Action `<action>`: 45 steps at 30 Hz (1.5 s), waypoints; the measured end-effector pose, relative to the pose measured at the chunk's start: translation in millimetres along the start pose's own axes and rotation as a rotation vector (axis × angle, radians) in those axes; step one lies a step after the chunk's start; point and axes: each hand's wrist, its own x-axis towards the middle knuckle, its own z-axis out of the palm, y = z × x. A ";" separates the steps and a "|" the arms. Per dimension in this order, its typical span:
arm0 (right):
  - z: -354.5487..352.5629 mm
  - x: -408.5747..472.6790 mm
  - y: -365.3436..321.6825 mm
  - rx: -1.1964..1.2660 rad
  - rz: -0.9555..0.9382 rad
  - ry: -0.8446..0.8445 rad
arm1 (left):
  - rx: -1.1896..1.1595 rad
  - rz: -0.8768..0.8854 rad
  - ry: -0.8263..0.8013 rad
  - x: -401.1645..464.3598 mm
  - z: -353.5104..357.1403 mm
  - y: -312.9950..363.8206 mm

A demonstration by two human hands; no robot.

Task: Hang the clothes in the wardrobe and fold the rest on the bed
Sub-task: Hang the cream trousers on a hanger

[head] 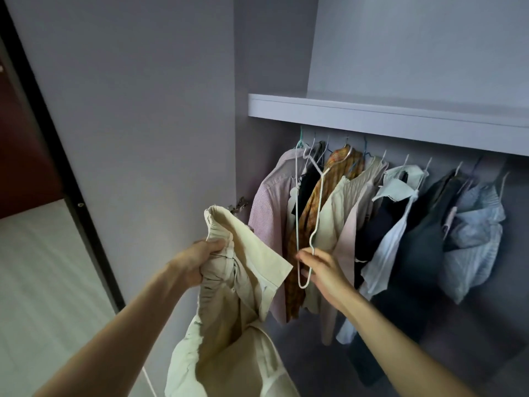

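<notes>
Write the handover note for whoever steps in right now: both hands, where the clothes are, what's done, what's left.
Left hand: grips the cream trousers at the waistband; the legs hang down in front of the open wardrobe.
Right hand: fingers at the lower end of a bare white hanger, which dangles steeply tilted in front of the hung clothes; whether its hook is on the rail cannot be told.
Done: a row of shirts and tops hangs under the shelf.
Left: get the trousers onto the hanger and hang them up. The bed and any clothes for folding are out of view.
</notes>
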 end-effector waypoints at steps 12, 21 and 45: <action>7.0 -13.3 6.7 -0.059 -0.167 0.106 | 0.025 0.177 -0.200 -26.8 -4.1 16.4; 33.5 11.3 -16.0 -0.202 -0.159 -0.025 | 0.424 0.302 -0.268 -37.1 6.7 30.1; -17.8 16.3 -109.2 0.243 -0.592 0.130 | 0.515 0.300 -0.011 -8.0 2.2 32.2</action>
